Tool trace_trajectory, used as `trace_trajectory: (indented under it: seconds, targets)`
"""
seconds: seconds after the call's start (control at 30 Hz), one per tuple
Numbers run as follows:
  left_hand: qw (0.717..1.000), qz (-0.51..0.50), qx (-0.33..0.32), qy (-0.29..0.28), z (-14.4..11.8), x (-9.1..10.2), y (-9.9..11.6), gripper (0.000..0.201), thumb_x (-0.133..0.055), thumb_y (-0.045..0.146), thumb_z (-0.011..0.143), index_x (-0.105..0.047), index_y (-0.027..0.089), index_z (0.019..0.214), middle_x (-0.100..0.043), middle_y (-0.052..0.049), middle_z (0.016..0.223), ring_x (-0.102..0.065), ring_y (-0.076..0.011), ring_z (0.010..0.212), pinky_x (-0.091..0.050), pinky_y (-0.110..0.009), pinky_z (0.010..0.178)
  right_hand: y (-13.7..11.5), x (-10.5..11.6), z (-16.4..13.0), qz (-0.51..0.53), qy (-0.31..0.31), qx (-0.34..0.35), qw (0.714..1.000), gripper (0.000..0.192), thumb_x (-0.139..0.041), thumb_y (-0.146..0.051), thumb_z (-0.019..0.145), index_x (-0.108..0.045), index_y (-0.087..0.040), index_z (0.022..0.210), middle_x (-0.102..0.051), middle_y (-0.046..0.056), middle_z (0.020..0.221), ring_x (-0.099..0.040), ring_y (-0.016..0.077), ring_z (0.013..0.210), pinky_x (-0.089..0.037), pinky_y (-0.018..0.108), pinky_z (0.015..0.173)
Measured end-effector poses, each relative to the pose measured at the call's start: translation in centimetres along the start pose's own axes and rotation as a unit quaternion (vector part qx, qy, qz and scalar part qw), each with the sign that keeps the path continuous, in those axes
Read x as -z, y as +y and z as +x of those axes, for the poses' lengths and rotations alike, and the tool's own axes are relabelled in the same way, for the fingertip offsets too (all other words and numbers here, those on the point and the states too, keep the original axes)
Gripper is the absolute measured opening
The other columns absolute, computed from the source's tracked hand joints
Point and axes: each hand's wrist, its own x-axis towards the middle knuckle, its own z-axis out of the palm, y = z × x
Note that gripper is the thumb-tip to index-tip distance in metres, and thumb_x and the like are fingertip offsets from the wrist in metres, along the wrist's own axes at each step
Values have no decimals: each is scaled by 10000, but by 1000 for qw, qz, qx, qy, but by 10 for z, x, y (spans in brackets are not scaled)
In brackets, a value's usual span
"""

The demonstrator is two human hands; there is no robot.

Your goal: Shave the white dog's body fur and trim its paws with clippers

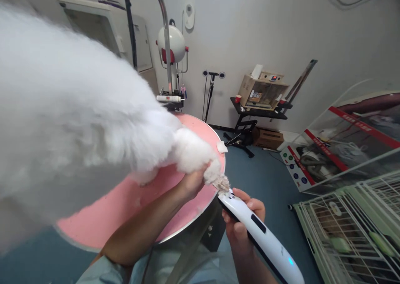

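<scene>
White fluffy leg (194, 150); smooth elongated clipper (268, 239)

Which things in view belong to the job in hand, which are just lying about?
In the job:
- white clipper, in the right grip
- white furry leg, in the left grip
- pink table

Seemingly just lying about:
- white tube
- white scrap
- red cup
- wooden box

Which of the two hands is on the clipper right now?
The right hand: it holds the white clipper, the tool with the lit blue light. The left hand is instead at the animal's fluffy white leg.
</scene>
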Motion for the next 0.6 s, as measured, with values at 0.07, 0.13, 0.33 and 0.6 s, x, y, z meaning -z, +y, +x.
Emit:
trace_trajectory:
  seconds: [0.07, 0.13, 0.33, 0.6]
  targets:
    - [1000, 5, 10, 11, 0, 0, 0, 454, -671, 459, 758, -402, 170, 535, -345, 37, 496, -324, -76, 464, -323, -230, 494, 0, -1, 0, 5, 8, 16, 1000, 353, -603, -467, 841, -362, -290, 1030, -566, 90, 1179, -537, 89, 502, -473, 251, 420]
    - [999, 10, 17, 30, 0, 1, -1, 431, -638, 452, 793, -423, 166, 552, -380, 30, 510, -359, -81, 480, -349, -231, 515, 1, -2, 2, 7, 9, 25, 1000, 346, -595, -469, 844, -364, -287, 1027, -571, 90, 1166, -522, 83, 483, -468, 248, 409]
    - [1000, 1, 6, 6, 0, 1, -2, 501, -674, 514, 735, -387, 171, 508, -354, 34, 483, -332, -73, 465, -353, -227, 505, 2, -3, 6, -14, 10, 40, 999, 359, -585, -494, 848, -348, -285, 1021, -569, 81, 1127, -513, 76, 470, -462, 231, 392]
    - [999, 0, 29, 43, -3, 0, 1, 424, -616, 444, 810, -450, 162, 540, -435, 11, 503, -424, -93, 489, -408, -241, 547, 3, -3, 4, -53, 9, 51, 997, 368, -525, -547, 856, -321, -290, 1023, -556, 91, 1125, -483, 71, 456, -455, 235, 379]
